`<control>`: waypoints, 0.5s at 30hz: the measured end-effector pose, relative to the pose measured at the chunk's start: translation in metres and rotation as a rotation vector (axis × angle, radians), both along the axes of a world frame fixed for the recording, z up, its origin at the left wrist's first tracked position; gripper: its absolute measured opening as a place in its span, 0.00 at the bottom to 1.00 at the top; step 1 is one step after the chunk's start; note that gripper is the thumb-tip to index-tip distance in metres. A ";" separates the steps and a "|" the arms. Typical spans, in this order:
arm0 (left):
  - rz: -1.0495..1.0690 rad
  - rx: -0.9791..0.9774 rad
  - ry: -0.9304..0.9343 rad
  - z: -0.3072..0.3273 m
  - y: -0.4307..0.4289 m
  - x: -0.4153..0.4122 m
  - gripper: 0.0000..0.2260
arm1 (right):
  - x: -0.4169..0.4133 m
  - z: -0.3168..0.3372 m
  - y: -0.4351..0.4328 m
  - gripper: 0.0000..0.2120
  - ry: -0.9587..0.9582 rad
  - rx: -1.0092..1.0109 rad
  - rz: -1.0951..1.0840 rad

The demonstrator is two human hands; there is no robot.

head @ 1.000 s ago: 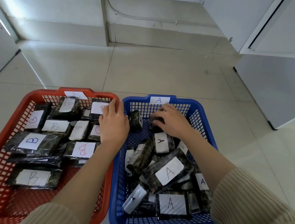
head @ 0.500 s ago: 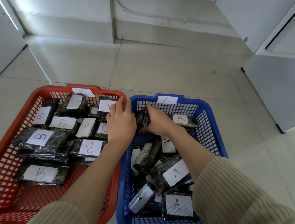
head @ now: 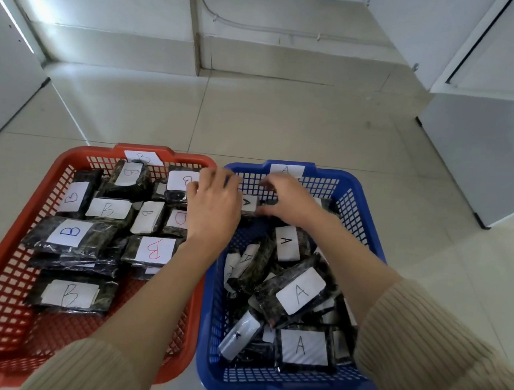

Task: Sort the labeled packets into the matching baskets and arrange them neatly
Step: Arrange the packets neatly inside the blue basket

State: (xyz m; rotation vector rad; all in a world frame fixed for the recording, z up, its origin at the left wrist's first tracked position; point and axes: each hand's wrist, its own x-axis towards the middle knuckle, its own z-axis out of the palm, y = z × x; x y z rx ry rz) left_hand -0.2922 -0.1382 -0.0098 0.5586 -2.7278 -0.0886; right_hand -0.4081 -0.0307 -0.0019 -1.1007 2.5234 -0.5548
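Note:
A red basket (head: 11,254) tagged B holds several dark packets with white B labels (head: 70,232). Beside it, a blue basket (head: 367,235) tagged A holds a loose pile of A-labelled packets (head: 300,292). At the blue basket's far end lies one A packet (head: 248,203) between my hands. My right hand (head: 289,202) pinches its right end with curled fingers. My left hand (head: 212,206) lies palm down over the two baskets' shared rims and covers the packet's left end. Its fingertips bend down, and whether they grip is hidden.
Both baskets stand side by side on a pale tiled floor (head: 286,129). White cabinets (head: 486,146) stand to the right and a white panel to the left. A low step runs along the wall behind.
Both hands have moved toward the blue basket's far left corner. The A packet now lies flat between them with its label showing. The left hand slid right, off the red basket.

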 end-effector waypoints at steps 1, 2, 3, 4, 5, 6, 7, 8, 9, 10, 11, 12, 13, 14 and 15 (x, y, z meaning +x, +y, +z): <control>-0.081 -0.014 -0.075 0.005 0.004 0.002 0.13 | -0.006 0.007 0.012 0.23 -0.031 0.014 -0.022; -0.159 -0.005 -0.218 0.009 0.009 0.003 0.15 | -0.011 0.013 0.025 0.18 -0.065 0.069 -0.024; -0.212 -0.010 -0.396 0.011 0.014 0.004 0.19 | -0.014 0.018 0.037 0.14 -0.108 0.148 -0.019; -0.237 -0.028 -0.570 0.015 0.019 0.005 0.23 | -0.015 0.021 0.047 0.12 -0.159 0.229 -0.016; -0.243 -0.040 -0.707 0.017 0.023 0.005 0.25 | -0.014 0.021 0.055 0.11 -0.203 0.290 -0.022; -0.240 -0.030 -0.793 0.016 0.027 0.003 0.26 | -0.012 0.020 0.059 0.12 -0.225 0.331 -0.036; -0.230 0.001 -0.844 0.014 0.031 0.002 0.26 | -0.009 0.019 0.062 0.14 -0.220 0.357 -0.059; -0.222 0.042 -0.869 0.013 0.034 0.000 0.25 | -0.006 0.018 0.063 0.16 -0.194 0.373 -0.088; -0.211 0.081 -0.875 0.013 0.036 -0.002 0.24 | -0.003 0.016 0.063 0.18 -0.163 0.383 -0.120; -0.197 0.112 -0.857 0.014 0.038 -0.004 0.23 | -0.001 0.013 0.063 0.20 -0.150 0.377 -0.156; -0.185 0.136 -0.823 0.016 0.039 -0.005 0.21 | 0.001 0.010 0.063 0.22 -0.170 0.349 -0.194; -0.173 0.171 -0.777 0.018 0.039 -0.006 0.20 | 0.003 0.007 0.063 0.22 -0.212 0.306 -0.231; -0.162 0.222 -0.731 0.020 0.038 -0.007 0.18 | 0.005 0.004 0.062 0.23 -0.254 0.262 -0.262; -0.148 0.294 -0.679 0.023 0.036 -0.008 0.18 | 0.007 0.002 0.061 0.24 -0.278 0.231 -0.281; -0.129 0.390 -0.609 0.026 0.033 -0.009 0.17 | 0.009 0.002 0.061 0.25 -0.281 0.214 -0.289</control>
